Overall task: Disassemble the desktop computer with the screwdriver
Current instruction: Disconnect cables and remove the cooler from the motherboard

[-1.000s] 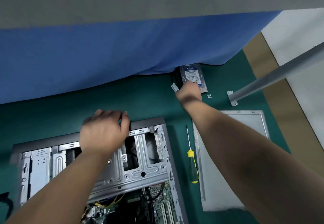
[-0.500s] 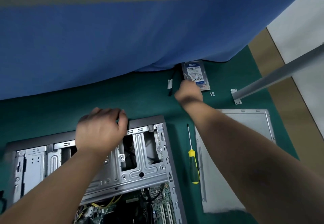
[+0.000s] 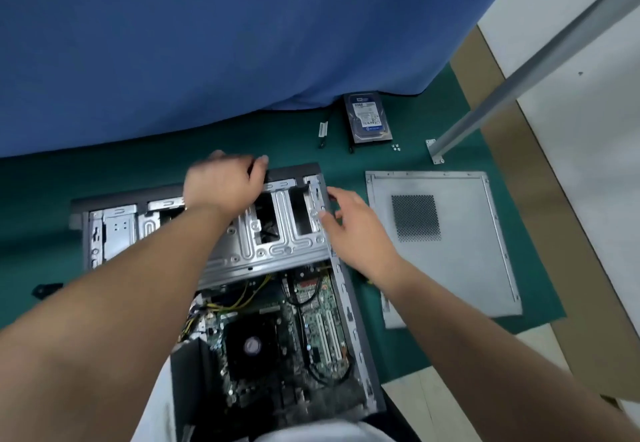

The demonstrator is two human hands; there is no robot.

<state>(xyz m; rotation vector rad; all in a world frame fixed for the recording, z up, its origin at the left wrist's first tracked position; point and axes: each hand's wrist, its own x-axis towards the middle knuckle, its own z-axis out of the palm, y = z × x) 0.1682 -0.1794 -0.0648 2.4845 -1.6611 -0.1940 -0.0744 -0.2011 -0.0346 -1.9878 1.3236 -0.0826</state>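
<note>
On green mat (image 3: 145,178): open desktop computer (image 3: 287,254), stamped steel drive cage, motherboard exposed. Left hand (image 3: 221,185) rests on the case's far edge, fingers curled over it, blurred. Right hand (image 3: 353,220), fingers loosely spread, touches the cage's right rim. Perforated side panel (image 3: 450,254) lies just right; hard drive (image 3: 369,119) beyond. Screwdriver hidden.
</note>
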